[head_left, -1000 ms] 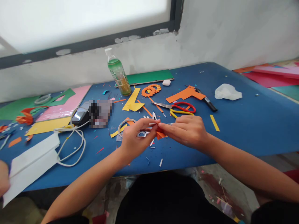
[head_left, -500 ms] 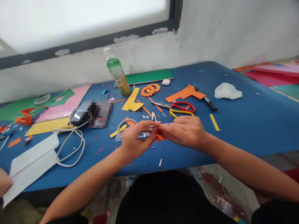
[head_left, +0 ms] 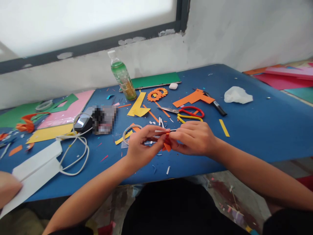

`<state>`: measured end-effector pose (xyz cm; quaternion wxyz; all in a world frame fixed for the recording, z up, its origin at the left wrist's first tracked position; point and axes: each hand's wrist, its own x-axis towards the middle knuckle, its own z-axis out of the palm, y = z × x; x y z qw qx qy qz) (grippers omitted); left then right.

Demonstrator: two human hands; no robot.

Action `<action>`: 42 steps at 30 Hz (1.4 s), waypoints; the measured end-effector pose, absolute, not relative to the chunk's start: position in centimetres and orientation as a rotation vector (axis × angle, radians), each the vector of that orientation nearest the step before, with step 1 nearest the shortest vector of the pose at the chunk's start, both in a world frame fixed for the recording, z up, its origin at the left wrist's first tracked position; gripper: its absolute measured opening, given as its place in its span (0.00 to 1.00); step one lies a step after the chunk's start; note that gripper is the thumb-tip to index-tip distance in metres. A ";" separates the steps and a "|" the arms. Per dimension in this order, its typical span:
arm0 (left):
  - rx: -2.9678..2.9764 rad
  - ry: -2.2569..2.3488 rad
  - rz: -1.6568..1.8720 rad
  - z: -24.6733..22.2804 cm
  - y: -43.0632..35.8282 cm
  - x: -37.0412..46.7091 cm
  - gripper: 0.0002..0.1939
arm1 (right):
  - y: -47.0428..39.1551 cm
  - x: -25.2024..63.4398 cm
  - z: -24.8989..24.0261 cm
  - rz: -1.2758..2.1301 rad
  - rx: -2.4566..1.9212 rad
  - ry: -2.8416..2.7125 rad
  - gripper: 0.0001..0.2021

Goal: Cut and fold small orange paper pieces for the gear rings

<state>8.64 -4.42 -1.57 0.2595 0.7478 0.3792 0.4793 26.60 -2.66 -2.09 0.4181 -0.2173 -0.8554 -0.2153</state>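
Close to the table's front edge, my left hand point(head_left: 141, 143) and my right hand point(head_left: 194, 138) meet with fingertips pinched. Between them is a small piece of folded orange paper point(head_left: 167, 147), its lower end sticking out below the fingers. A thin white strip point(head_left: 160, 131) shows along the top of the fingertips; its kind is unclear. My fingers hide most of the orange piece. Just beyond my right hand lie scissors point(head_left: 190, 112) with red and yellow handles. A white tape ring point(head_left: 126, 133) rests beside my left hand.
Behind stand a green-labelled bottle point(head_left: 123, 78) and orange toothed rings point(head_left: 156, 94). Yellow paper point(head_left: 139, 106), orange paper point(head_left: 193, 98), a black pen point(head_left: 220, 107) and crumpled white plastic point(head_left: 237, 95) lie around. At left, another person's hand point(head_left: 8, 187) touches white paper point(head_left: 39, 164) near a cable point(head_left: 85, 153).
The orange paper has turned slightly between my fingertips and more of it shows. At the left, the other person's hand has moved further into view over the white paper.
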 end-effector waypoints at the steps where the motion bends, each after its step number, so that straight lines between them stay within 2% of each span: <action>1: 2.022 1.018 1.301 -1.6 -4.4 8.6 0.06 | -2.7 26.6 -2.1 -0.505 -0.544 -2.141 0.05; 6: 1.988 1.012 1.304 -1.4 -4.4 8.7 0.05 | -2.7 26.5 -2.1 -0.329 -0.552 -2.170 0.02; 12: 2.003 1.026 1.311 -1.4 -4.3 8.6 0.05 | -2.5 26.5 -2.3 -0.281 -0.589 -2.184 0.02; 30: 1.967 1.101 1.313 -1.3 -4.2 8.7 0.05 | -2.6 27.1 -2.2 -0.633 -0.527 -2.192 0.06; 34: 2.003 1.080 1.352 -1.3 -4.2 8.7 0.06 | -2.6 27.0 -2.1 -0.652 -0.519 -2.187 0.07; 42: 2.050 1.031 1.350 -2.0 -4.0 8.3 0.06 | -2.9 26.6 -2.0 -0.619 -0.553 -2.160 0.05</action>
